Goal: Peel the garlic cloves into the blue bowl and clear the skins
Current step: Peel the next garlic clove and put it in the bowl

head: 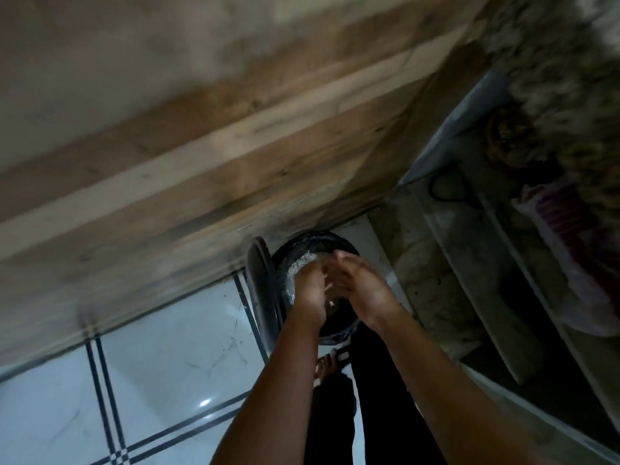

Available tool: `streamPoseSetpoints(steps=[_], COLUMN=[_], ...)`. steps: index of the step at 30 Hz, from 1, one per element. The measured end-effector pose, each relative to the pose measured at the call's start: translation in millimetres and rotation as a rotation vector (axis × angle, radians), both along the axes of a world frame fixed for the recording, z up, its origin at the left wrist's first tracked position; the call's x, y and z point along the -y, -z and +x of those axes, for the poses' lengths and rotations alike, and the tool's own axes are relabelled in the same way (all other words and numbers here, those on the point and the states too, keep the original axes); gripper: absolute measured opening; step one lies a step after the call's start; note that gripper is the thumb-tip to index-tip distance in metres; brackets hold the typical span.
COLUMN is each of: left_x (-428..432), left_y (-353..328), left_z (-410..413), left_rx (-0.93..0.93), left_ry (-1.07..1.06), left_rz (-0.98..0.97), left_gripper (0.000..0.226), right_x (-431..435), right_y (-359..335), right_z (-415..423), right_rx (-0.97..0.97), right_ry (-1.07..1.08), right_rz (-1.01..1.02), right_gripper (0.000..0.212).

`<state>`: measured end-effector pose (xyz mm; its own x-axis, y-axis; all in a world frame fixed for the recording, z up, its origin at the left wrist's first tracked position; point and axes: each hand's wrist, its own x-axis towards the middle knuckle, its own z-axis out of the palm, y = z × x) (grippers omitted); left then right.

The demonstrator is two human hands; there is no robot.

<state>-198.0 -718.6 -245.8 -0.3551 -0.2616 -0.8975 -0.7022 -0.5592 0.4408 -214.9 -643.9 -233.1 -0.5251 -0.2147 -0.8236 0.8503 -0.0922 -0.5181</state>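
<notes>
A round black bin (342,241) lined with a shiny black bag stands on the floor, its lid (260,290) tipped up on the left. My left hand (310,292) and my right hand (364,288) hover close together over the bin's mouth, palms facing each other and fingers fairly straight, though motion blurs them. A small pale fleck, maybe garlic skin (332,303), shows between the hands. Neither the blue bowl nor any garlic cloves are in view.
A brown wooden panel (201,146) runs behind the bin. White floor tiles (151,364) with dark lines lie at the lower left. A stone counter edge (469,263) and a pink-and-white object (567,250) are on the right. My foot (327,364) is beside the bin.
</notes>
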Motion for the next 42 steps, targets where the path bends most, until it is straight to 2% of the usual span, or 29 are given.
streamPoseSetpoints(steps=[3, 10, 15, 22, 26, 30, 36, 38, 40, 42], left_x=[-11, -98, -208, -388, -489, -572, -611, -606, -600, -597], left_y=[-63, -195, -258, -290, -283, -276, -268, -263, -258, -255], left_z=[0, -10, -3, 62, 127, 187, 225, 227, 226, 225], left_rx=[-0.215, -0.582, -0.800, -0.929, -0.944, -0.894, -0.832, -0.862, -0.910, -0.917], left_ry=[0.080, 0.415, 0.668, 0.966, 1.064, 1.107, 1.134, 1.191, 1.346, 1.498], left_rz=[-0.026, -0.080, -0.084, 0.070, 0.149, 0.162, -0.047, -0.305, -0.551, -0.681], left_gripper=[0.035, 0.028, 0.029, 0.025, 0.018, 0.013, 0.011, 0.010, 0.019, 0.031], right_x=[-31, -132, -235, -394, -485, -566, -625, -631, -633, -633], right_y=[-66, -216, -282, -314, -311, -303, -289, -282, -275, -270], right_z=[4, 22, 58, 159, 228, 284, 320, 322, 322, 320], right_rx=[-0.222, -0.516, -0.600, -0.664, -0.651, -0.620, -0.549, -0.539, -0.539, -0.539], right_ry=[0.072, 0.384, 0.681, 0.982, 1.064, 1.055, 1.006, 0.959, 0.917, 0.894], right_rz=[0.108, 0.201, 0.170, 0.296, 0.377, 0.405, 0.389, 0.389, 0.380, 0.363], right_gripper=[0.012, 0.008, 0.007, 0.005, 0.007, 0.008, 0.013, 0.011, 0.010, 0.011])
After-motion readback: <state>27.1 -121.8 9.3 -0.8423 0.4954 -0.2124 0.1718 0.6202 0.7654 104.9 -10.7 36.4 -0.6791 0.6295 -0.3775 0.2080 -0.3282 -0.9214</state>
